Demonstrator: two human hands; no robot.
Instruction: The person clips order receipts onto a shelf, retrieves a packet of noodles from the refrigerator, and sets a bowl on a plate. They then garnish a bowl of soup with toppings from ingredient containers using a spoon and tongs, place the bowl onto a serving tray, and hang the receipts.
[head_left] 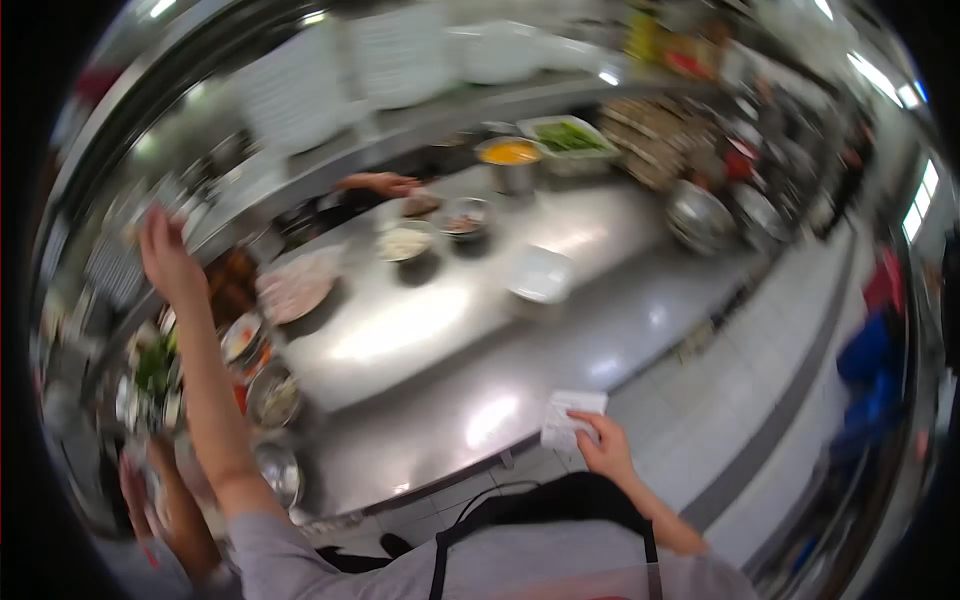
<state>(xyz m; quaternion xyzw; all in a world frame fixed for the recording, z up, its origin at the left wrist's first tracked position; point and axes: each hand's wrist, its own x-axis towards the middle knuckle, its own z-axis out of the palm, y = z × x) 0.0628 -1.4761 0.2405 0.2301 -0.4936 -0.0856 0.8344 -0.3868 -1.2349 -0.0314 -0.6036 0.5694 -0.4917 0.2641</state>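
My left hand (172,258) is raised at the far left on an outstretched arm, its fingers stretched upward and blurred. I see nothing in it. Low on the right, my right hand (606,452) pinches a white sheet of paper (562,412) with faint marks, at the steel table's (400,440) front edge. A white dish (540,275) sits on the table above the paper. Farther left are a bowl of white food (405,240), a small bowl of pieces (464,217) and a large plate of pale pink slices (296,285).
A pot of orange liquid (510,158) and a tray of green vegetables (568,138) stand at the back. Metal bowls (700,215) sit at the right end. Another person's hand (380,184) reaches in from across; another person's arms (175,500) are at lower left.
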